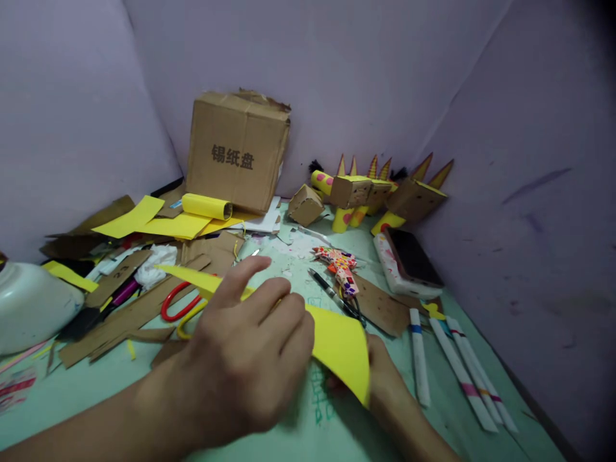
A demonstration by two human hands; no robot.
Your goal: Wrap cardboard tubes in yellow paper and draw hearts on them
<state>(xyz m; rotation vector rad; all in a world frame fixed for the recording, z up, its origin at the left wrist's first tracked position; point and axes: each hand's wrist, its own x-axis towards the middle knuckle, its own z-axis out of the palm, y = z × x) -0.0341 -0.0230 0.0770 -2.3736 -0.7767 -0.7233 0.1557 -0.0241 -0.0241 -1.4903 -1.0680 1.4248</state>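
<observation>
A strip of yellow paper (pixel 339 343) stretches between my two hands above the table, its right end bending down. My left hand (pixel 257 353) is closed over the strip's middle, fingers curled and the index finger lifted; the thumb is hidden. At the curved right end, my right hand (pixel 382 372) grips the paper, mostly hidden behind it. Just left of my left hand lie scissors (pixel 168 305) with red and yellow handles. Beyond the paper are a black pen (pixel 332 289) and a hot glue gun (pixel 341 263) with a flowery pattern.
A cardboard box (pixel 235 154) leans on the back wall. Several yellow and cardboard animal figures (pixel 351 191) stand at back right. Cardboard scraps (pixel 125 314) and a white container (pixel 33 311) crowd the left. Markers (pixel 419 359) and a phone (pixel 411 256) lie on the right.
</observation>
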